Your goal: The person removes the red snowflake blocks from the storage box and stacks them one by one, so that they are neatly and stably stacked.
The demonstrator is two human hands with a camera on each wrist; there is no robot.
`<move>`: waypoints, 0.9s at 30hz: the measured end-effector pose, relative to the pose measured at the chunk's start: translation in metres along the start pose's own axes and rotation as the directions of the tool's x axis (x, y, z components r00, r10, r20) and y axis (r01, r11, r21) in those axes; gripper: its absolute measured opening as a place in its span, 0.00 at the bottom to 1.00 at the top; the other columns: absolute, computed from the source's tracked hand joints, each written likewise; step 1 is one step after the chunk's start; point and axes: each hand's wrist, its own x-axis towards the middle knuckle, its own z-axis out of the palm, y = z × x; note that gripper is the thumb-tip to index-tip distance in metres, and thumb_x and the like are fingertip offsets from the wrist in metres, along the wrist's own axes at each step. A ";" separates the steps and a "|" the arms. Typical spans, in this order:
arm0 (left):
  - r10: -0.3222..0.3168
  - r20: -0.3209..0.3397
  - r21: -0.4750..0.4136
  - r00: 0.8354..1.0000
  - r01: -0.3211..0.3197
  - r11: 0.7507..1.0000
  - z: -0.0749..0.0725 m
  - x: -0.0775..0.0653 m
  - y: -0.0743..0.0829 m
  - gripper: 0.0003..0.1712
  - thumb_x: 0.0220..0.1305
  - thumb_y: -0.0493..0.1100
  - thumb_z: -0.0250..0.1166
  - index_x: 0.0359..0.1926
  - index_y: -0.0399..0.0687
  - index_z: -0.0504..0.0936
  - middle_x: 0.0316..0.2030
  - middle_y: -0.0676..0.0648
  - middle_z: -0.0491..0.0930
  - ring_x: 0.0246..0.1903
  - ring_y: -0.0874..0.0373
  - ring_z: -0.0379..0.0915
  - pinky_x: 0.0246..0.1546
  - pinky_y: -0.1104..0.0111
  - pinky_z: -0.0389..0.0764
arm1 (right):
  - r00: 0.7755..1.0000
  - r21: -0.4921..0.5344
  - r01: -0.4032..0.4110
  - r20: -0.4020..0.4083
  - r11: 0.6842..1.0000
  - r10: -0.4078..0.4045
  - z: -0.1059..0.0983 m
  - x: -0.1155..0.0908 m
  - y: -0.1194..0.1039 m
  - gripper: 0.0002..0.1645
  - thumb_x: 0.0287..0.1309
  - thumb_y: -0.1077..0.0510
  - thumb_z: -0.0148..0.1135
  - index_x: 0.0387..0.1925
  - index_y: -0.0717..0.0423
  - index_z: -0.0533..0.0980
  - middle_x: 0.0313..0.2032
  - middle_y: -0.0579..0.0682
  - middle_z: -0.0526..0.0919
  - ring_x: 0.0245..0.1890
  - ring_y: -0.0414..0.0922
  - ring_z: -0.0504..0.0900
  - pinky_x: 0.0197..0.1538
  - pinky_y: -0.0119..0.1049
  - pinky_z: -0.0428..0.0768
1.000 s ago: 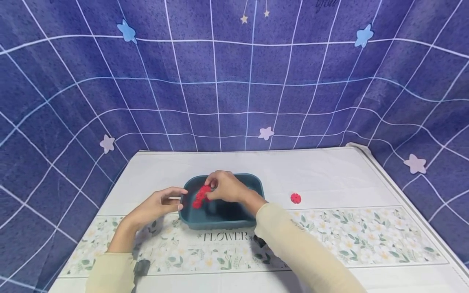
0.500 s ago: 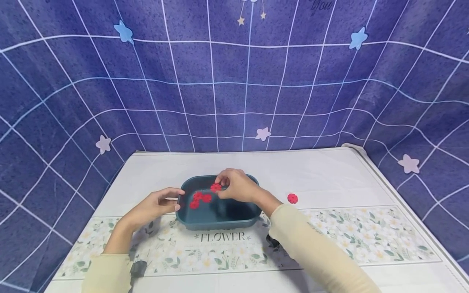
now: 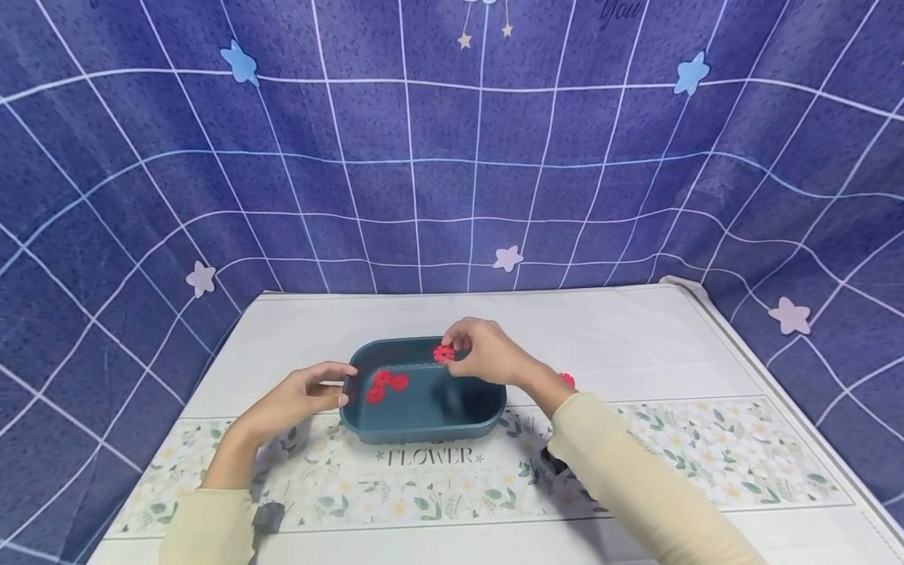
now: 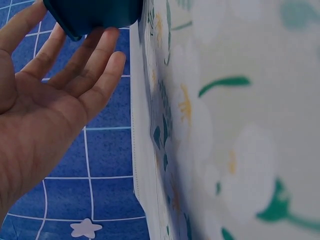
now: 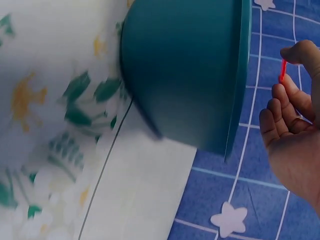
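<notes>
A teal rectangular basin with rounded corners stands on the table. Several red flower-shaped plastic discs lie together on the left of its floor. My right hand pinches one red flower-shaped disc between thumb and finger, above the basin's far right part. In the right wrist view that disc appears edge-on. My left hand touches the basin's left end with its fingertips. The left wrist view shows those fingers fairly straight against the basin wall, the palm apart from it.
Another red disc lies on the table right of the basin, partly hidden by my right forearm. A floral strip printed with FLOWER crosses the white tablecloth. Behind stands a blue grid curtain with stars.
My right hand has moved right, away from the cluster of discs in the basin, with one disc in its fingers. My left hand stays at the basin's left end.
</notes>
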 end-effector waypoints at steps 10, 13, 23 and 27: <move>0.004 -0.008 0.004 1.000 -0.004 1.000 -0.001 0.001 0.000 0.32 0.72 0.49 0.67 0.72 0.48 0.70 0.73 0.35 0.67 0.71 0.33 0.67 0.63 0.52 0.83 | 0.999 -0.022 -0.005 -0.050 1.000 0.004 -0.017 -0.012 0.015 0.15 0.48 0.61 0.75 0.41 0.56 0.83 0.34 0.49 0.84 0.36 0.42 0.78 0.42 0.31 0.79; 0.005 -0.005 -0.007 1.000 -0.005 1.000 0.001 0.002 -0.001 0.33 0.71 0.49 0.67 0.72 0.47 0.70 0.73 0.35 0.67 0.71 0.33 0.67 0.62 0.55 0.84 | 0.999 -0.032 -0.008 -0.048 0.999 0.006 -0.021 -0.017 0.020 0.16 0.48 0.61 0.74 0.41 0.56 0.83 0.34 0.49 0.84 0.36 0.42 0.79 0.42 0.32 0.79; -0.005 -0.002 -0.010 1.000 0.005 1.000 0.001 0.001 -0.001 0.34 0.72 0.50 0.67 0.73 0.44 0.69 0.74 0.35 0.67 0.71 0.33 0.67 0.63 0.53 0.83 | 0.995 -0.021 -0.029 -0.092 0.999 0.027 -0.042 -0.038 0.033 0.15 0.48 0.62 0.74 0.40 0.56 0.83 0.34 0.54 0.84 0.38 0.52 0.80 0.43 0.35 0.78; -0.003 -0.002 -0.006 1.000 0.003 1.000 0.001 0.002 -0.001 0.33 0.72 0.49 0.67 0.73 0.45 0.69 0.73 0.35 0.67 0.70 0.33 0.68 0.63 0.54 0.83 | 0.993 -0.044 -0.028 -0.114 0.999 0.023 -0.050 -0.045 0.042 0.14 0.48 0.62 0.75 0.39 0.57 0.83 0.33 0.52 0.83 0.36 0.48 0.79 0.42 0.34 0.79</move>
